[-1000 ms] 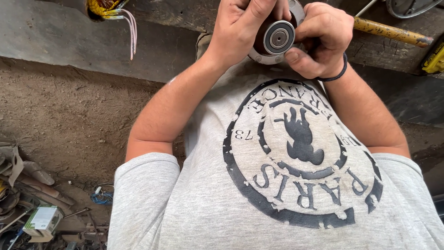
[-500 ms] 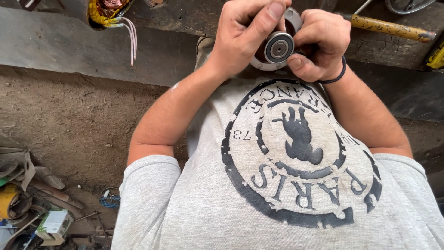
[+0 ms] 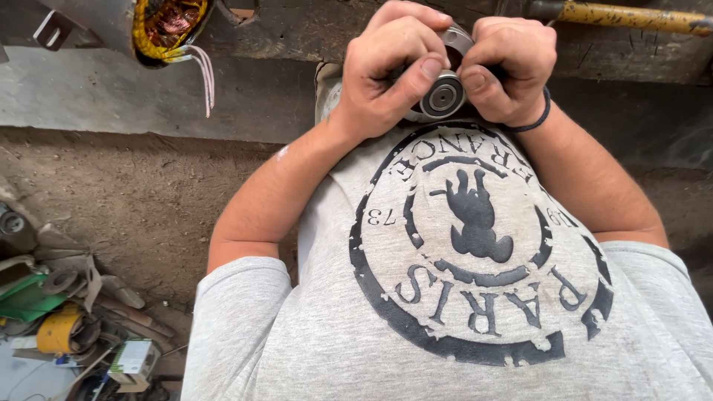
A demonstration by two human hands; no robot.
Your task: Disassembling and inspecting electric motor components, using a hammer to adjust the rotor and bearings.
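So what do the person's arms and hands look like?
Both arms are bare from the elbows down, with no gloves on the left hand or the right hand. Short light grey T-shirt sleeves cover the upper arms. A thin dark band circles the right wrist. There is no watch and no rings that can be seen.

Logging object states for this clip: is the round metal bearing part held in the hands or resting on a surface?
Held: the round metal part sits between left hand and right hand, thumbs pressing its rim.

Soft, even daylight, sharp throughout (slight wide-angle stretch at edges), no glare.
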